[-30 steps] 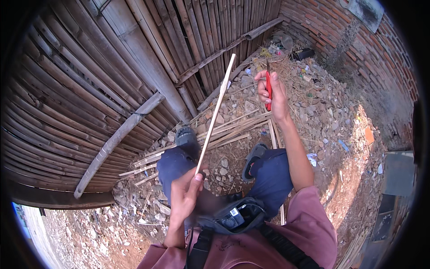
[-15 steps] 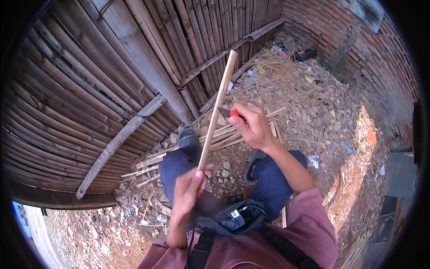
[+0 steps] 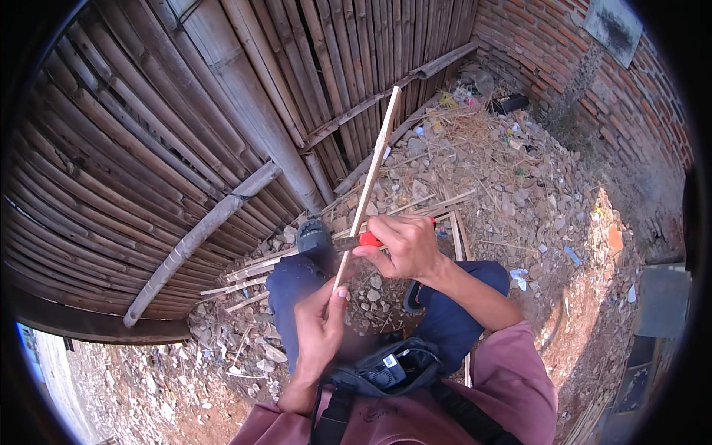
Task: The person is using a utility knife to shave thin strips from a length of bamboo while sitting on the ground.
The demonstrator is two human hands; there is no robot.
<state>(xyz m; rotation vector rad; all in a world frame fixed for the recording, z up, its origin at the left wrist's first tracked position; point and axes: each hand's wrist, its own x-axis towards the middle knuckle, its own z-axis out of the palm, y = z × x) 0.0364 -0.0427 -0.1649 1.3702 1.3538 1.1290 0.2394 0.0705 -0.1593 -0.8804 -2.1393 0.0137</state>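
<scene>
A long pale wooden strip (image 3: 376,167) slants up and away in front of me. Its near end is pinched by my left hand (image 3: 319,326), thumb along the top. My right hand (image 3: 404,246) is wrapped round a knife with a red handle (image 3: 370,239). The dark blade lies across the strip, against its lower part, a short way above my left thumb. Much of the handle is hidden by my fingers.
More pale strips (image 3: 245,278) lie on the stony ground by my feet. A bamboo wall (image 3: 133,163) stands left, a brick wall (image 3: 534,52) at the far right. An unzipped black waist bag (image 3: 389,367) sits at my lap. Rubble and litter (image 3: 512,185) cover the ground.
My right hand has drawn the knife down the strip towards my left hand. The strip now appears turned to a narrower side.
</scene>
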